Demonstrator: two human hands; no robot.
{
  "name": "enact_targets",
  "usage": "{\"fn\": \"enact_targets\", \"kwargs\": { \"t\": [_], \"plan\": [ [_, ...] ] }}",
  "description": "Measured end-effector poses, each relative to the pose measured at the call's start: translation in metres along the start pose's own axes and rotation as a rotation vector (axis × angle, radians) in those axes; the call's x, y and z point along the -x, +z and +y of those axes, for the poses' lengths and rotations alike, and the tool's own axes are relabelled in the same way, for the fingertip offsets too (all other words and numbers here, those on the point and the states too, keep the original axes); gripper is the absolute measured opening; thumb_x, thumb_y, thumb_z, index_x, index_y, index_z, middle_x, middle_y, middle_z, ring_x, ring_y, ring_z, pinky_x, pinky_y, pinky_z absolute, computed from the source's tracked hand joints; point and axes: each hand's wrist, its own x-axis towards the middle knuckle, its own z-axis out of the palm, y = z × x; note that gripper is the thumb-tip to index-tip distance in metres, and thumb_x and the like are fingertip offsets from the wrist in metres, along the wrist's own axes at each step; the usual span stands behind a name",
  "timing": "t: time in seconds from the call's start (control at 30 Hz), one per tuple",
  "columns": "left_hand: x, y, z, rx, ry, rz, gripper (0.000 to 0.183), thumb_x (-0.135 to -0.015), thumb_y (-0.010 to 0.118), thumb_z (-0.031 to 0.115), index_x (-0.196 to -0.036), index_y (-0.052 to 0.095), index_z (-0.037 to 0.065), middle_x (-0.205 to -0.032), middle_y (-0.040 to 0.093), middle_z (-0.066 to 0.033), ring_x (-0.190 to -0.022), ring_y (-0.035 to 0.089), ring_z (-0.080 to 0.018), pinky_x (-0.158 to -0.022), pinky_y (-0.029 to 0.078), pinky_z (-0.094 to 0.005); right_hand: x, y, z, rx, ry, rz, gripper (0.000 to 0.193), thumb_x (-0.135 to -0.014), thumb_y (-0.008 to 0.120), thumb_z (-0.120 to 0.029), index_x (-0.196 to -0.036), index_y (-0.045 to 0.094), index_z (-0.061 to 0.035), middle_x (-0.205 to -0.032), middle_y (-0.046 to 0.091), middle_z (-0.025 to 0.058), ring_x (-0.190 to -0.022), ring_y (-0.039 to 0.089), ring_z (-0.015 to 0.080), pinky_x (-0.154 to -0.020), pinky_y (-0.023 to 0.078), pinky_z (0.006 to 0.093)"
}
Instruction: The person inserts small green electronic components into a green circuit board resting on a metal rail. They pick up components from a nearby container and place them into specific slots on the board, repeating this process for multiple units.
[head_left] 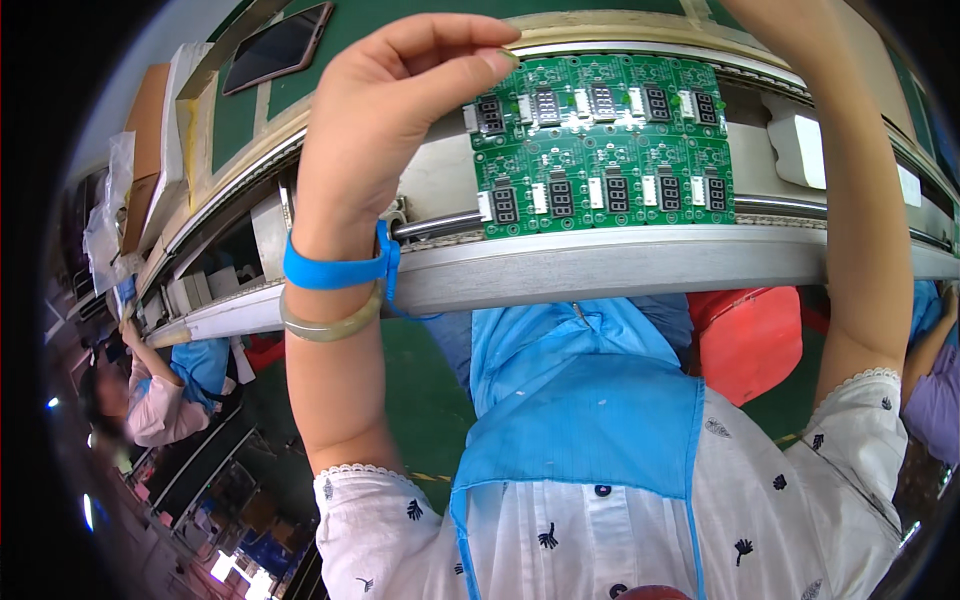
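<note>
My left hand (395, 95) is over the upper left corner of a green circuit board panel (580, 143). Its thumb and forefinger are pinched together, with a tiny greenish spot at the tips that I cannot make out. Two rows of small boards form the panel, each bearing a dark digit display (615, 193) and a white connector (597, 194). A blue wrist strap (335, 268) and a bangle (330, 327) circle my left wrist. My right forearm (865, 200) reaches up past the panel's right side; the hand itself lies beyond the top edge.
The panel rests across a conveyor with a metal front rail (600, 262) and a steel rod (780, 207). A phone (278, 48) lies at the far left. A white block (797, 150) stands right of the panel. Behind the rail are a red stool (745, 345) and a co-worker (165, 400) at left.
</note>
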Motion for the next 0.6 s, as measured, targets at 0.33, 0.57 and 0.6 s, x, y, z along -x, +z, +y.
{"fn": "enact_targets", "kwargs": {
  "t": [0.33,0.57,0.6],
  "plan": [
    [0.015,-0.018,-0.015,-0.049,-0.044,-0.038,0.022,-0.092,0.076,0.005,-0.113,0.076,0.001,-0.107,0.077,-0.0093,-0.099,0.071,-0.0149,-0.092,0.055,-0.0262,-0.054,0.047,0.013,0.147,-0.125,-0.116,0.02,-0.083,0.07,-0.01,-0.098,0.077,0.0028,-0.089,0.076,0.0197,-0.079,0.073,0.031,-0.076,0.058,0.0389],
    [0.016,-0.016,-0.016,-0.118,0.004,-0.062,0.022,-0.092,0.075,0.005,-0.114,0.075,0.0,-0.106,0.076,-0.0085,-0.1,0.071,-0.0142,-0.092,0.056,-0.0275,-0.069,0.07,0.023,0.27,-0.042,-0.183,0.017,-0.081,0.073,-0.009,-0.094,0.079,0.0004,-0.09,0.076,0.0204,-0.086,0.074,0.0334,-0.082,0.059,0.0411],
    [0.017,-0.016,-0.016,-0.119,0.015,-0.066,0.022,-0.092,0.075,0.004,-0.114,0.075,-0.001,-0.106,0.076,-0.0084,-0.1,0.071,-0.0142,-0.092,0.056,-0.0278,-0.07,0.071,0.022,0.281,-0.043,-0.173,0.016,-0.081,0.073,-0.008,-0.093,0.079,0.0004,-0.09,0.076,0.0203,-0.086,0.074,0.0334,-0.082,0.059,0.0412]
  ]
}}
